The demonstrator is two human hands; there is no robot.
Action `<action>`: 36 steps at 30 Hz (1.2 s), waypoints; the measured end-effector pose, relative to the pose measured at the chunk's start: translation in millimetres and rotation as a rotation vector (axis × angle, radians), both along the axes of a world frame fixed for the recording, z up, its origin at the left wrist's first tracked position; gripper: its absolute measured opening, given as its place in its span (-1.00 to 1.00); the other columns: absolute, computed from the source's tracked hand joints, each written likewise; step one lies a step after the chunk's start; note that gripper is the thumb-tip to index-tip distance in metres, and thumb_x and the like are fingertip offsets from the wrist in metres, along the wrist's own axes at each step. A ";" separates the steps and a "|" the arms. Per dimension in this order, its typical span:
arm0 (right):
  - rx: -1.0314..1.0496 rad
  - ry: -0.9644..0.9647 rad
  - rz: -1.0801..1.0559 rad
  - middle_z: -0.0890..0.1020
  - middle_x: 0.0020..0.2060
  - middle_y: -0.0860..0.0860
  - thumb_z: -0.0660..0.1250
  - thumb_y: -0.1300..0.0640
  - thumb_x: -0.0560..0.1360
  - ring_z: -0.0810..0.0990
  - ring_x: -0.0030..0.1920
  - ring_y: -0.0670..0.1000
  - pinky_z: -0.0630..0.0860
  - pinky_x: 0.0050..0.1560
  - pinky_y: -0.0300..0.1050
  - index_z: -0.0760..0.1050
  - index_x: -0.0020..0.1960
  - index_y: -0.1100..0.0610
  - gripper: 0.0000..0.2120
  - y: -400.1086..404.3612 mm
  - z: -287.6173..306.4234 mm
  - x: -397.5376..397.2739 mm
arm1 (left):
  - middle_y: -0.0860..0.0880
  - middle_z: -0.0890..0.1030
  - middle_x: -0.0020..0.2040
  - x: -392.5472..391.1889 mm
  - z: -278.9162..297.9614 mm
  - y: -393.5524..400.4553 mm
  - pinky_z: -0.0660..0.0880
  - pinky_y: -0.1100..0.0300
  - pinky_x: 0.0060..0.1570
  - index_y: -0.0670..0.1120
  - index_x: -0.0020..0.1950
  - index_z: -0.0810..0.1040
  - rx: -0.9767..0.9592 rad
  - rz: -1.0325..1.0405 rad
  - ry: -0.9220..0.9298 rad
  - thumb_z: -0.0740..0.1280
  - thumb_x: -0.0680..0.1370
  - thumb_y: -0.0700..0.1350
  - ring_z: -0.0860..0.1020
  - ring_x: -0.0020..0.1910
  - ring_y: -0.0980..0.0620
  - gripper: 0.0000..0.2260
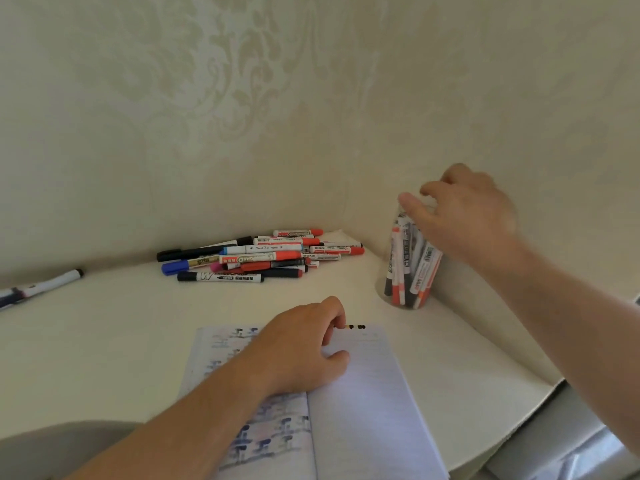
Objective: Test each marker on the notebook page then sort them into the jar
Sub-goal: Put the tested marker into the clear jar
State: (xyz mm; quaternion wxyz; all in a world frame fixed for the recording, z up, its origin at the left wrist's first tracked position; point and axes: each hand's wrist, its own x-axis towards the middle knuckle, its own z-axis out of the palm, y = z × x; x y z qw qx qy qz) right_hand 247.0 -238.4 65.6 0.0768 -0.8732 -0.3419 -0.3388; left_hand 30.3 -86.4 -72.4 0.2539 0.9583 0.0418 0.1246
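Markers lie in three places about the notebook, which sits open at the near middle of the white table. Far to the notebook's left, a stray marker with a black cap lies alone near the table's edge. Beyond the notebook, against the wall, the pile of markers waits, red, black and blue caps jumbled together. The left hand rests on the notebook's page, fingers loosely curled and holding nothing, pinning the page flat just beside a row of small test marks at its top edge. Beyond the notebook's right corner stands the clear jar, already packed with upright markers; the right hand hovers at its mouth with fingers spread and relaxed, though blur hides whether a fingertip touches a marker. The sorting step looks to be in hand, a marker just dropped in. Next, the right hand should cross to the pile, pick one marker, uncap it, and scribble beside the existing marks.
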 end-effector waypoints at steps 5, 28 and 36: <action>-0.039 -0.012 0.423 0.60 0.02 0.02 0.25 -0.04 0.57 0.56 0.04 0.17 0.58 -0.05 0.10 0.69 0.09 0.05 -0.71 58.6 -44.5 -45.5 | 0.14 0.51 -0.14 0.0 0.4 0.1 0.50 0.17 -0.15 0.19 0.05 0.35 -0.044 0.011 -0.012 0.38 0.52 0.12 0.50 -0.18 0.14 -0.77; 0.387 0.881 0.620 0.54 -0.44 -0.04 0.43 0.11 0.56 0.41 -0.43 -0.02 0.34 -0.41 -0.14 0.51 -0.15 0.04 -0.85 78.3 -73.5 -49.8 | 0.08 0.55 -0.22 4.3 -0.2 8.4 0.41 0.23 -0.29 0.12 -0.03 0.38 -0.312 0.178 -0.186 0.38 0.59 0.11 0.47 -0.32 0.17 -0.81; 0.535 1.336 0.785 0.58 -0.41 0.15 0.58 0.13 0.40 0.47 -0.43 0.04 0.39 -0.45 -0.16 0.51 -0.18 0.25 -0.72 -5.1 -112.3 -88.4 | 0.12 0.45 0.10 2.8 -6.2 3.3 0.48 0.09 -0.02 0.08 0.25 0.42 0.066 -0.029 -0.193 0.17 0.66 0.23 0.45 0.01 0.14 -0.70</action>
